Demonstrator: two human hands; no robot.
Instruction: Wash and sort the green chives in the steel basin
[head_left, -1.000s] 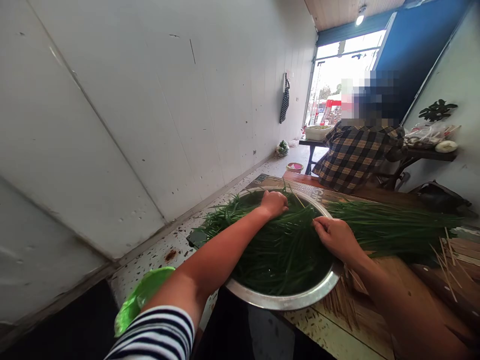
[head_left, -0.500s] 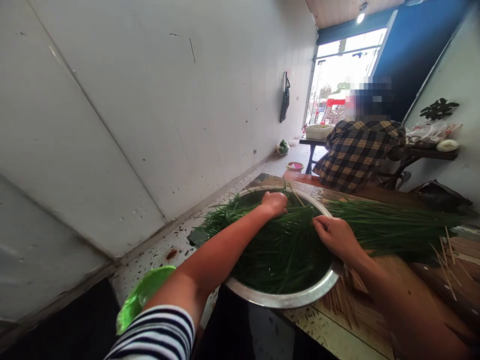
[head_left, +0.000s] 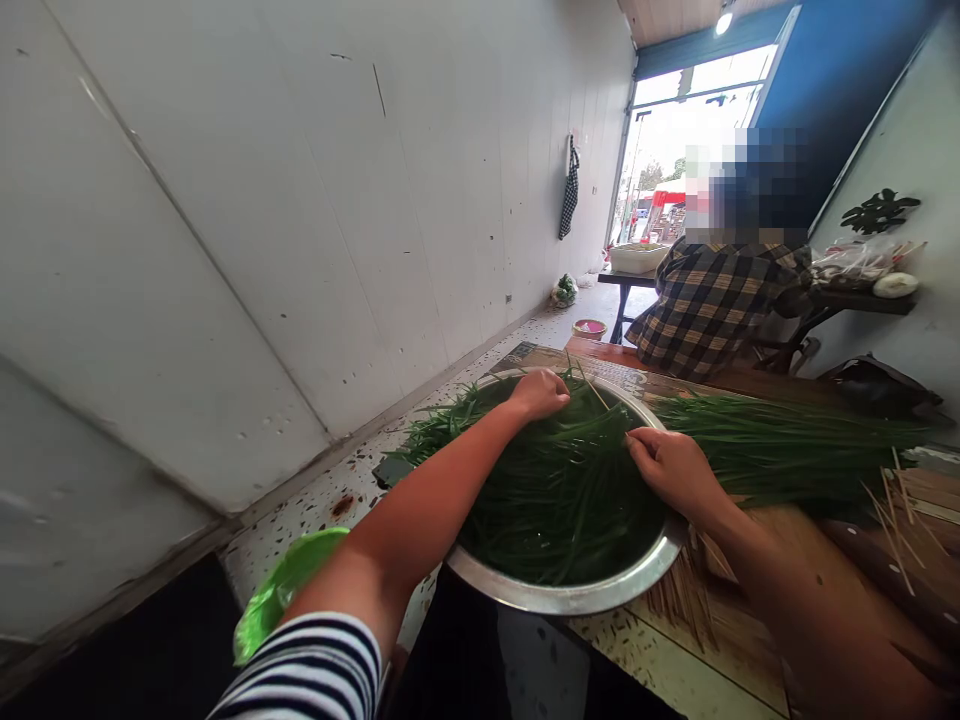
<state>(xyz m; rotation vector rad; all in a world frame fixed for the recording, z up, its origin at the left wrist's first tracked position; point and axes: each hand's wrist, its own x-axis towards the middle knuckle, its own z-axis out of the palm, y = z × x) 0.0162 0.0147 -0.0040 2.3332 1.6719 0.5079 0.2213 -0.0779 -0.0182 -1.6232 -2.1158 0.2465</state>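
Observation:
A wide metal basin [head_left: 566, 600] holds long green chives [head_left: 555, 500]. Over its far side, my left hand [head_left: 541, 393] is closed, with chive strands under its curled fingers; the fingertips are partly hidden. My right hand [head_left: 667, 462] pinches at the right rim, where chive leaves run toward its thumb and forefinger. A thin bamboo skewer [head_left: 595, 388] slants across the leaves between my hands, its lower end in line with my right fingertips. Leaves cover part of it.
More chives [head_left: 795, 450] lie on the wooden table to the right, with loose skewers [head_left: 896, 530] beyond and more skewers [head_left: 686, 595] beside the basin. A lined green bin [head_left: 281, 590] stands lower left. A person in a plaid shirt [head_left: 712, 300] sits ahead.
My left hand has risen slightly and shifted a little left over the basin. My right hand stays pinched at the rim, almost unmoved.

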